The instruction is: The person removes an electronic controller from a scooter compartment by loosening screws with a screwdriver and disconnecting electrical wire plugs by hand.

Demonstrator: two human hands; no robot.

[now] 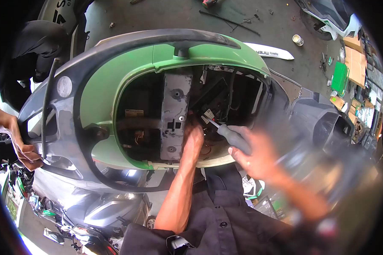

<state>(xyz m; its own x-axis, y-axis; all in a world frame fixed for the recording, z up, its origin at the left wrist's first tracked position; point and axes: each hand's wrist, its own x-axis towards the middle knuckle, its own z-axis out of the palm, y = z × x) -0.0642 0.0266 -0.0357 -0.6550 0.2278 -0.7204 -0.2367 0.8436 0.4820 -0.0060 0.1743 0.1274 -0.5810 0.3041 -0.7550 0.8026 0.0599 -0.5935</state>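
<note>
Below me lies a scooter body with green and dark grey panels around an oval opening. A grey metal bracket with holes and a screw crosses that opening. My left hand reaches down inside, right beside the bracket; its fingers are mostly hidden. My right hand, partly blurred, is closed around the grey handle of a screwdriver. The screwdriver's shaft points left into the opening, toward a small white label. Dark parts and cables fill the inside, and much of it is in shadow.
At the left, another person's hand touches the scooter's tail frame. A white printed panel, a can and a thin rod lie on the floor. Cardboard boxes and a green crate stand at right. More scooters surround me.
</note>
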